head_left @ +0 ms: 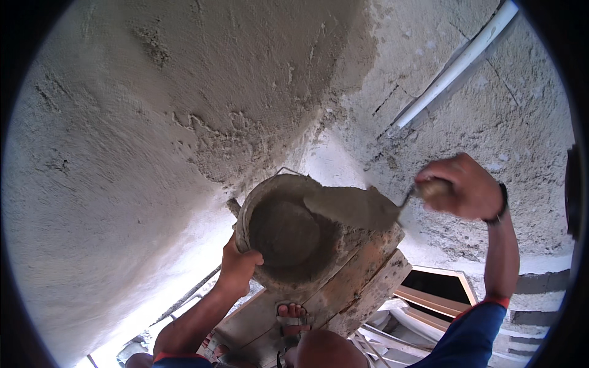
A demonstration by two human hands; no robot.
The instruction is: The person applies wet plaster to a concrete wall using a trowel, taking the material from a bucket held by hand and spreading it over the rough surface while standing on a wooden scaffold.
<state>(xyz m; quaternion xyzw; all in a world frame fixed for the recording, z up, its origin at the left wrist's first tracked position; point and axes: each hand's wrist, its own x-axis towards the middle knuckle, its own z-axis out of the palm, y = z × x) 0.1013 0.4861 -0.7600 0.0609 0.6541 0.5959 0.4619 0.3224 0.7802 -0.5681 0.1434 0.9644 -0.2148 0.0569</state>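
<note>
My left hand (240, 267) grips the rim of a mortar-caked bucket (245, 211) on its left side, thumb over the edge. The bucket is tilted so its inside shows, coated with grey mortar at the bottom. My right hand (461, 186) is closed round the handle of a trowel (359, 207), slightly blurred. The trowel's broad blade, covered in mortar, reaches left over the bucket's right rim. A thin wire bail (288, 170) stands up at the bucket's far edge.
Wooden scaffold planks (350, 282) lie beneath the bucket, with my sandalled feet (292, 311) on them. A plastered wall (123, 153) rises at the left, a rough wall (491, 135) at the right. A white pipe (457, 64) runs along the right wall. Wooden frames (432, 299) lie below.
</note>
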